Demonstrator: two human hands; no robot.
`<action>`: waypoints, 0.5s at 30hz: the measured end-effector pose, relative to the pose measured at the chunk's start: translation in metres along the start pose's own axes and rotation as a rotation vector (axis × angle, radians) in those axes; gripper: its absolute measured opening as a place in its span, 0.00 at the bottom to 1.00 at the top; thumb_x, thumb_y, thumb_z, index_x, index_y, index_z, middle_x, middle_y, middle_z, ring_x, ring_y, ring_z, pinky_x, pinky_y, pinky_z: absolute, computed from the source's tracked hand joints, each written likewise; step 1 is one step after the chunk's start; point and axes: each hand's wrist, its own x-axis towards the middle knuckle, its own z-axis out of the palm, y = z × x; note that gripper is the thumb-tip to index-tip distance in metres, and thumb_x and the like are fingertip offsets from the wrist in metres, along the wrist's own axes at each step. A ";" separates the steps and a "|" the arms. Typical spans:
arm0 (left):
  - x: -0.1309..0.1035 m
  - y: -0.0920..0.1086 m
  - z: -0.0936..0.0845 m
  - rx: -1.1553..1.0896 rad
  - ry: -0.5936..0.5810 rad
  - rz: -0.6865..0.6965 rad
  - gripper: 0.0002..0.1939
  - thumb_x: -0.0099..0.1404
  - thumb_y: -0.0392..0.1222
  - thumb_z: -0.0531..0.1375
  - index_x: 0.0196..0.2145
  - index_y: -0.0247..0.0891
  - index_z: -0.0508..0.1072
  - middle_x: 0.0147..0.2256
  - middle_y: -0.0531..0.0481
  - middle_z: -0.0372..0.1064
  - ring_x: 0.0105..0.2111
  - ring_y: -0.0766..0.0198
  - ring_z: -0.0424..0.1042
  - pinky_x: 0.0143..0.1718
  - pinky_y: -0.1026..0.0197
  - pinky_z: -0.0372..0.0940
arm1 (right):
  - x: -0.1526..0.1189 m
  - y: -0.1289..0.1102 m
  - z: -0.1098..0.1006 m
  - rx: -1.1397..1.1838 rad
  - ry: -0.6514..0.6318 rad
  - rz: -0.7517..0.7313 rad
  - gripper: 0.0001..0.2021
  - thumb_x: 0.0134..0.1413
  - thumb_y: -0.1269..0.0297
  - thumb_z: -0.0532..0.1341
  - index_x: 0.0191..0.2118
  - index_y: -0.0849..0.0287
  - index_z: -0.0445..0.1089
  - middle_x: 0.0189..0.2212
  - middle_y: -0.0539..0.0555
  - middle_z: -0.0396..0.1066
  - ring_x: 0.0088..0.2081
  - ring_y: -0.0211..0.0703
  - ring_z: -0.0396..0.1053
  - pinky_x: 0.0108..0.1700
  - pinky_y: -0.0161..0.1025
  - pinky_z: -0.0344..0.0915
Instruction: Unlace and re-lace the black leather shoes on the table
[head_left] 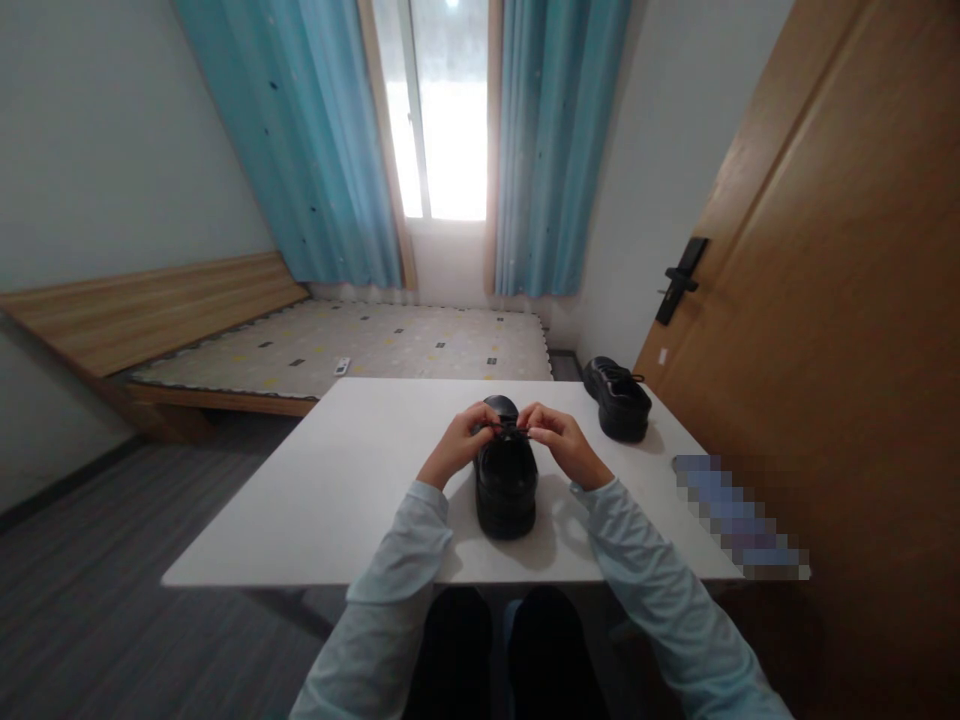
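Note:
A black lace-up shoe [507, 490] stands upright on the white table [337, 490], heel toward me and toe toward the window. Over its tongue, my left hand [465, 437] pinches one part of the black shoelace [510, 430] from the left side. From the right, my right hand [556, 436] is closed in a pinch on the lace too. The lace runs between my two hands; its exact loops are too small to make out. A second black shoe [621, 400] sits apart at the table's far right, its laces showing on top.
A blurred-out flat item [739, 515] lies along the table's right edge. Close by on the right is a wooden door [840, 300] with a black handle. Beyond the table's far edge is a low bed [390, 345] with a small white remote [342, 367] on it.

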 end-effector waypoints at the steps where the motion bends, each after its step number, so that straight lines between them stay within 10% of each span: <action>1: 0.000 -0.001 0.000 -0.041 0.007 -0.004 0.04 0.54 0.39 0.54 0.24 0.37 0.64 0.26 0.52 0.62 0.31 0.63 0.63 0.37 0.60 0.60 | 0.000 0.001 -0.001 0.019 0.007 0.006 0.14 0.50 0.57 0.60 0.23 0.58 0.61 0.31 0.53 0.66 0.35 0.42 0.63 0.41 0.42 0.61; 9: -0.001 -0.003 -0.003 -0.446 0.152 0.026 0.25 0.64 0.54 0.44 0.15 0.38 0.58 0.24 0.46 0.61 0.34 0.59 0.66 0.43 0.52 0.64 | -0.003 -0.002 -0.002 0.173 -0.009 0.011 0.27 0.58 0.46 0.50 0.14 0.57 0.59 0.21 0.53 0.65 0.29 0.43 0.64 0.43 0.47 0.63; 15: 0.000 -0.004 -0.002 -0.239 0.273 -0.080 0.20 0.64 0.54 0.51 0.21 0.37 0.65 0.25 0.51 0.64 0.31 0.64 0.66 0.37 0.59 0.66 | 0.002 0.004 -0.002 0.108 0.185 0.060 0.16 0.53 0.52 0.60 0.22 0.58 0.64 0.19 0.49 0.64 0.25 0.38 0.63 0.35 0.41 0.64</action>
